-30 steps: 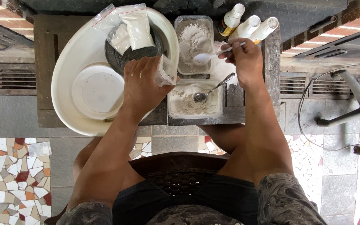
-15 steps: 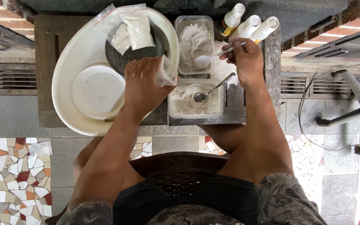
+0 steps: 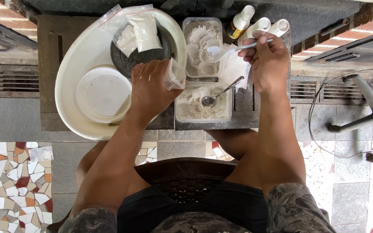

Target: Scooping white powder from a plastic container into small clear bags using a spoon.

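My left hand (image 3: 150, 88) grips a small clear plastic bag (image 3: 175, 75), its mouth held open over the near container. My right hand (image 3: 267, 60) holds a white plastic spoon (image 3: 223, 51) by its handle, the bowl loaded with white powder above the far clear container (image 3: 201, 43) of white powder. The near clear container (image 3: 203, 108) holds more powder and a metal spoon (image 3: 219, 94) resting in it.
A large white oval basin (image 3: 72, 60) on the low wooden table holds a white lid (image 3: 103, 92), a dark stone mortar (image 3: 145, 56) and filled powder bags (image 3: 137, 28). Several white bottles (image 3: 260, 23) stand at the back right. A loose bag (image 3: 41, 153) lies on the mosaic floor.
The white spoon has lifted slightly with powder above the far container. My left hand and its bag have stayed almost still.
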